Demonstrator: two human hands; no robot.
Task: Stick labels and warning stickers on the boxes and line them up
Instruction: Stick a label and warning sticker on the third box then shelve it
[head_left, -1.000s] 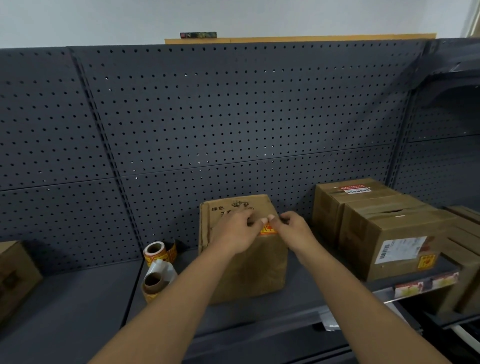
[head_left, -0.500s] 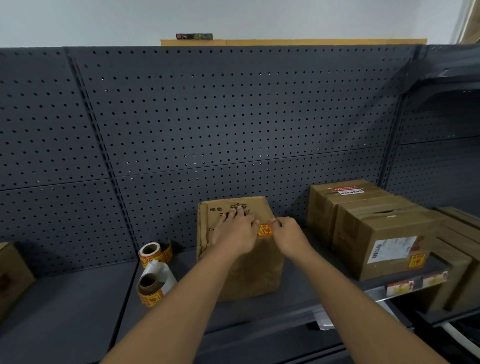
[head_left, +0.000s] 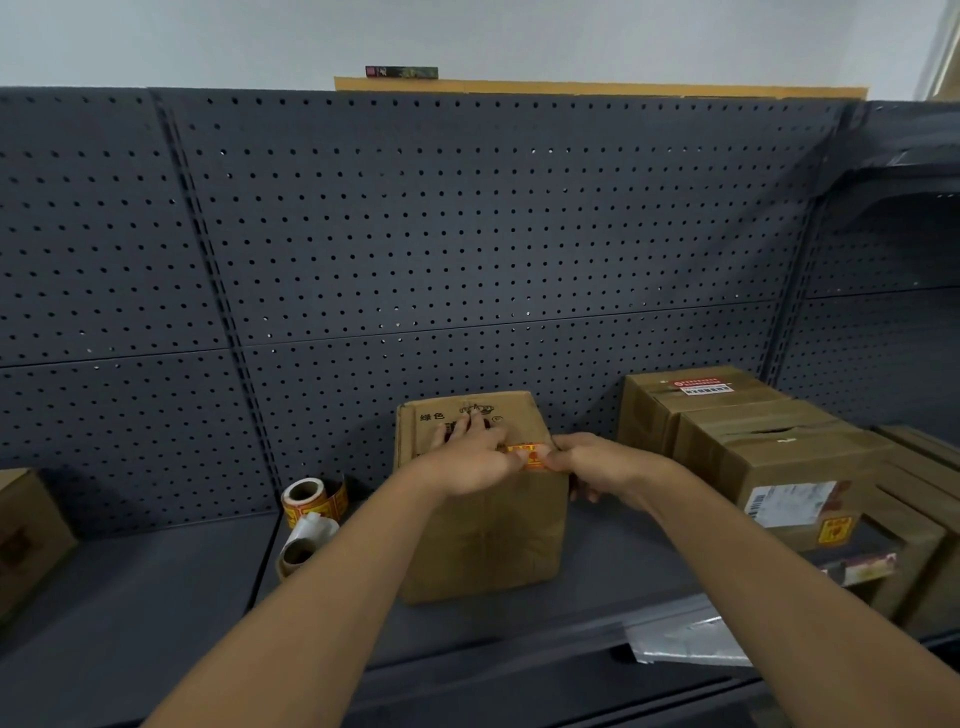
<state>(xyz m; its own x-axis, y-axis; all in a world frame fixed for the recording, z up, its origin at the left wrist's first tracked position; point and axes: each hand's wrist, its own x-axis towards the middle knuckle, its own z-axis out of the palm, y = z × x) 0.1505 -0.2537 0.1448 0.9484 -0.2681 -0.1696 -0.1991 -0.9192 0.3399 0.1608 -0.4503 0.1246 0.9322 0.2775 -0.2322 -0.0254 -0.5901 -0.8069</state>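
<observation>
On brown box (head_left: 483, 525), orange-yellow sticker (head_left: 529, 454) under flat left hand (head_left: 470, 457), right hand (head_left: 597, 465) pinching.

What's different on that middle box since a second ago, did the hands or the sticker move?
The left hand slid forward so its fingers now lie flat on the top of the middle box. The right hand dropped round the box's right corner, thumb pressing the orange sticker, which now folds over the top front edge. The box, the sticker rolls and the labelled boxes to the right stayed put.
</observation>
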